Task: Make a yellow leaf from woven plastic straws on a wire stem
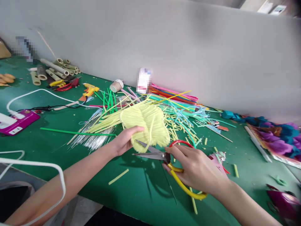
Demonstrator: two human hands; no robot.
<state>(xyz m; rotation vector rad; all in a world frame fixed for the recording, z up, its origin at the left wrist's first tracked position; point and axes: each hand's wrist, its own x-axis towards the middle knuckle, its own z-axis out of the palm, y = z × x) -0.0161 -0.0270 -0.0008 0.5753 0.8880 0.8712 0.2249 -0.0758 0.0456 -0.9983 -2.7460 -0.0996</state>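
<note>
My left hand (125, 138) grips a pale yellow leaf-shaped piece (150, 122) built from fuzzy pipe cleaners laid side by side, its thumb on the front face. The fingers behind the piece are hidden. In my right hand (191, 163) is a pair of scissors (162, 155) with one red and one yellow handle. Their blades are spread and lie at the lower edge of the yellow piece, pointing left. Behind it, long pale yellow pipe cleaners (105, 121) and many short cut bits (174, 131) are strewn on the green table (131, 201).
A yellow glue gun (90, 90), pliers (68, 85) and bamboo tubes (56, 70) lie at the back left. A white cable (63, 175) crosses near my left arm from the purple power strip (21, 122). Purple and blue fuzzy pieces (277, 138) sit at the right.
</note>
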